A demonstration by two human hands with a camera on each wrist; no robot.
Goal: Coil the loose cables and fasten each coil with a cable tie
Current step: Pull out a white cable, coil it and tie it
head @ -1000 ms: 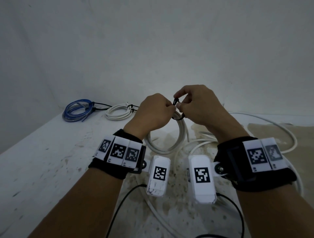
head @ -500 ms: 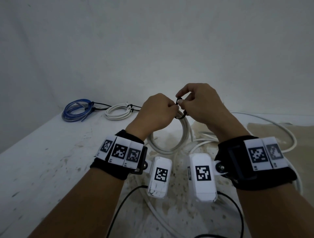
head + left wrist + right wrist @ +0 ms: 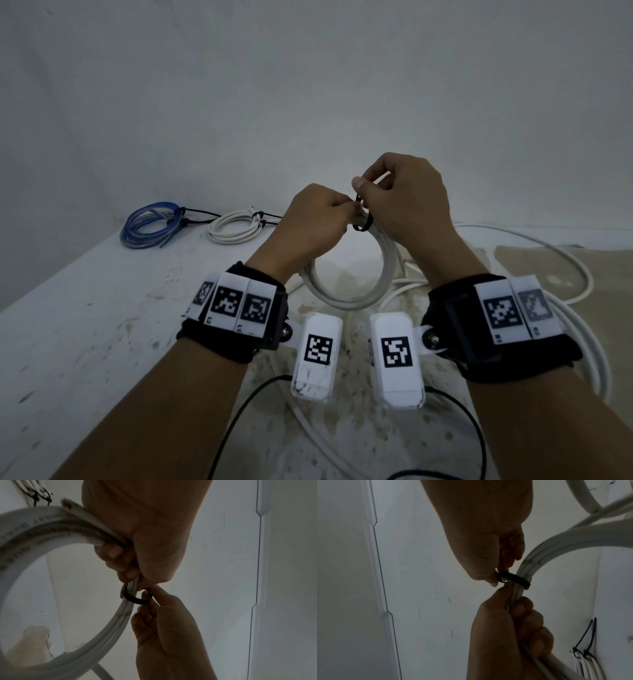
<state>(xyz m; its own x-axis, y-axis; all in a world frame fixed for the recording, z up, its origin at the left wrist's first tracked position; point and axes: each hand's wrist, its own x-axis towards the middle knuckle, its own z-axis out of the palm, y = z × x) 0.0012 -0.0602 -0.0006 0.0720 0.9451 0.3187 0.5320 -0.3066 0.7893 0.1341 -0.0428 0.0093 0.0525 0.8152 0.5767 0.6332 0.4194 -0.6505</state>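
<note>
The left half of the counter (image 3: 78, 329) lies bare from the near edge up to the blue coil (image 3: 150, 224) and the small white coil (image 3: 236, 228), which sit just beside each other by the wall (image 3: 308, 85). On the right, loose white cable (image 3: 561, 270) loops wide across the surface. A black lead (image 3: 239, 407) crosses the near middle. The corner behind the loops seems free, though dim.

cable tie (image 3: 362, 219) tail hidden in right hand (image 3: 407, 205), coil (image 3: 30, 524) print blurred
</note>
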